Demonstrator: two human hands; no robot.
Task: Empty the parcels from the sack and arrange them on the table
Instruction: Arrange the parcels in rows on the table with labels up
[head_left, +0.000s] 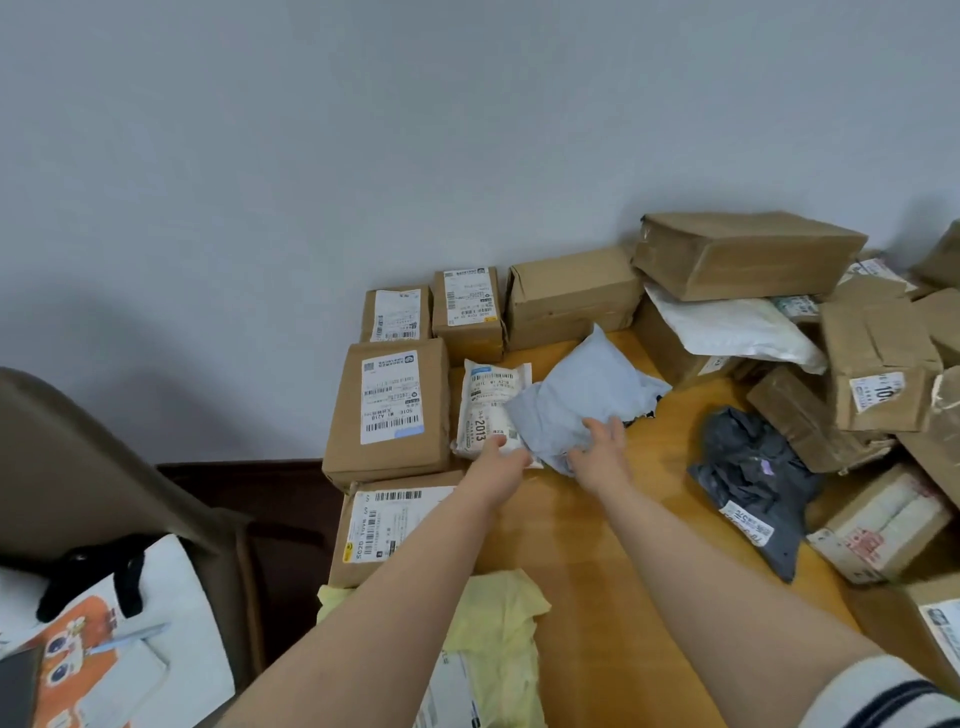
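A pale grey-blue soft parcel lies on the wooden table, partly over a white labelled parcel. My left hand grips the near left edge of the grey-blue parcel, where it overlaps the white one. My right hand rests on the parcel's near edge with fingers spread. Brown cardboard boxes stand in rows along the table's left side. No sack is clearly in view.
A loose heap of boxes and a white mailer fills the back right. A dark grey bag lies right of my hands. A yellow parcel lies at the near edge. A chair with a printed bag stands left.
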